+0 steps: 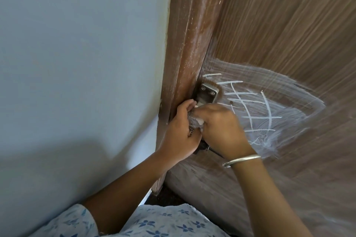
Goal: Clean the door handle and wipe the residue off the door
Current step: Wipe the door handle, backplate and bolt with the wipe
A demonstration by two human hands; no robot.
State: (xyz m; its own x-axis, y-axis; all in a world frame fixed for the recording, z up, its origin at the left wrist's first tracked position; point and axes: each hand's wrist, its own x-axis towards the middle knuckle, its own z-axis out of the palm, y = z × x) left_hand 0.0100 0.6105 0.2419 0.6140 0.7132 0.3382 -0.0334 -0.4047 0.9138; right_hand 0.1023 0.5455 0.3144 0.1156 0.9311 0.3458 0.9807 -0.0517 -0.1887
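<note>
A brown wood-grain door (289,25) carries white chalky smears and crossed lines (256,107) to the right of its handle. The metal door handle (209,93) shows only its upper mounting plate with two screws; the rest is hidden under both hands. My left hand (179,131) wraps around the handle from the left. My right hand (221,127), with a silver bangle at the wrist, presses a crumpled white cloth (194,119) against the handle. The cloth is pinched between the two hands.
The brown door frame (188,44) runs up the left of the door, streaked with white marks. A pale blue-grey wall (77,63) fills the left side. A dark lower part of the lock (202,146) shows beneath the hands.
</note>
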